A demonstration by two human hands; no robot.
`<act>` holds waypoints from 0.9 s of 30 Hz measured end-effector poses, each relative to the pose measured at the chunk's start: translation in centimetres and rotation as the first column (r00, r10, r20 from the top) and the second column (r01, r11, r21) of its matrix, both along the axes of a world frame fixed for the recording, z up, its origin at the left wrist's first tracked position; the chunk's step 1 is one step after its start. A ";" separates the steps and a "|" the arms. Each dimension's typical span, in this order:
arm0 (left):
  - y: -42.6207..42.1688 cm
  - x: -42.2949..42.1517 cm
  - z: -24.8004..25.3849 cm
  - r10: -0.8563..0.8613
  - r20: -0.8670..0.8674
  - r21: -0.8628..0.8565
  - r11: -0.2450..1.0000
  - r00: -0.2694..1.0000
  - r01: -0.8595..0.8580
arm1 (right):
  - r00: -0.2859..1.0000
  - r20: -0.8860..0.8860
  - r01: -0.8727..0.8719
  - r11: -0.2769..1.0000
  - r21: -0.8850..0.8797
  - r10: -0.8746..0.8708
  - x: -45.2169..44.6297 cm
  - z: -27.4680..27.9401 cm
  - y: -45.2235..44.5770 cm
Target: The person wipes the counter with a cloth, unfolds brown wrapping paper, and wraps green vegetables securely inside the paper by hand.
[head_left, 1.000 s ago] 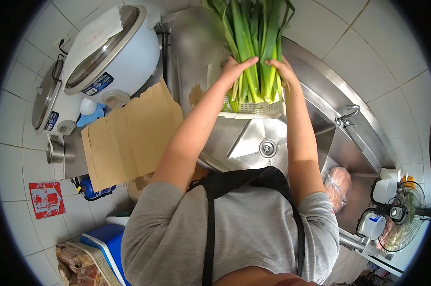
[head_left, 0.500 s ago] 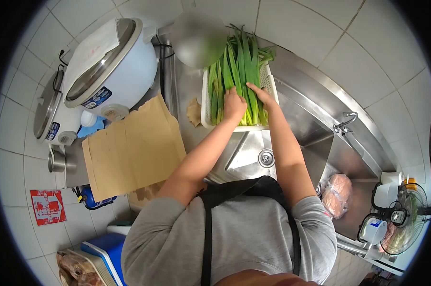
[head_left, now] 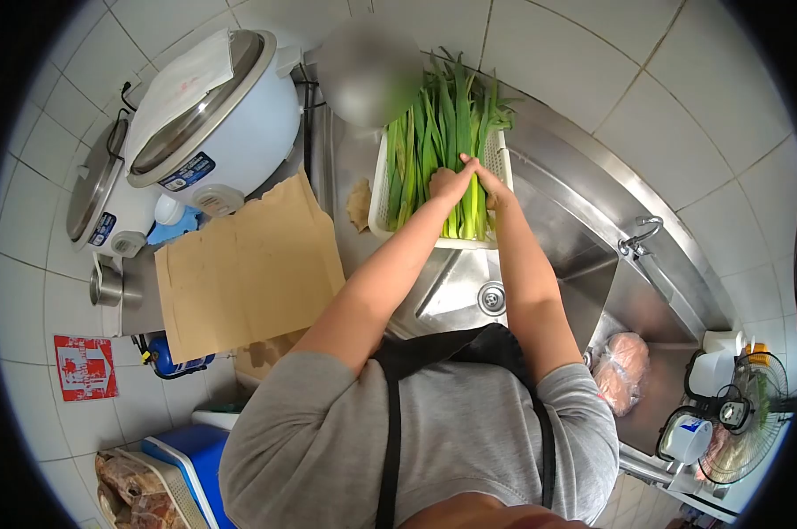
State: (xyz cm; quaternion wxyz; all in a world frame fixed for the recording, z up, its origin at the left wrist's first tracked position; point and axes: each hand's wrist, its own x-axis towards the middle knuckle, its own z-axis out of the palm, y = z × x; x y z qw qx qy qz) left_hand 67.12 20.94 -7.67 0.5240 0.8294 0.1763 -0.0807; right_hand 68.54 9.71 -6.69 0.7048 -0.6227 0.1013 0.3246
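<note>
Long leeks [head_left: 458, 110], green at the top and paler toward me, lie lengthwise in a white plastic basket [head_left: 380, 189]. My left hand [head_left: 451, 183] is closed around some stalks near the middle of the bunch. Right beside it, my right hand [head_left: 492, 182] bends over the stalks on the right, its thumb side meeting the left hand. Part of its fingers is hidden among the leeks.
The basket stands on a steel counter by a sink with a drain [head_left: 492, 298]. A faucet [head_left: 638, 236] and a bagged pinkish item [head_left: 621, 373] are to the right. Cardboard [head_left: 253, 273] and large cookers [head_left: 227, 123] stand left. A blurred round patch covers the basket's upper left.
My right hand has shifted left and slightly down, now touching my left hand and bending over the stalks. My left hand has moved slightly right. The view has shifted a little.
</note>
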 end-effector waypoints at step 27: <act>8.4 -15.8 19.5 0.159 0.754 -0.202 0.979 0.638 -0.006 | 0.712 0.673 -0.002 0.959 0.285 -0.199 -12.5 19.7 8.9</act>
